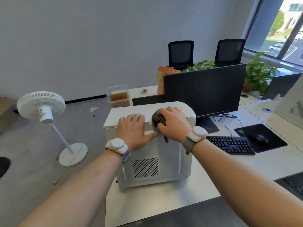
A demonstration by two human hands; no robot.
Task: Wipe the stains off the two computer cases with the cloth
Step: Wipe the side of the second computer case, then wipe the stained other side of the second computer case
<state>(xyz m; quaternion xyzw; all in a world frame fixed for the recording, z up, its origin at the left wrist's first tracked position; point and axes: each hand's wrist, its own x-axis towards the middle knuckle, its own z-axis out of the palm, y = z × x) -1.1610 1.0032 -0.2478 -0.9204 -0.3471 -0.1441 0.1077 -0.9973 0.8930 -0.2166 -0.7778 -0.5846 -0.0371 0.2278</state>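
A white computer case [152, 167] stands on the left end of the desk, its perforated vent facing me. My left hand [132, 130] lies flat on its top near edge, fingers spread, thumb down the front face. My right hand [172, 123] presses a crumpled dark grey cloth [156, 118] against the case's top right part; a tail of cloth hangs over the edge. A second white case [295, 108] with a vent shows at the far right edge, mostly cut off.
A black monitor [205, 90] stands right behind the case, with a black keyboard [229, 145], mouse [259, 137] and mouse pad to the right. A white pedestal fan [42, 108] stands on the floor at left. A clear box, a paper bag, plants and two chairs lie beyond.
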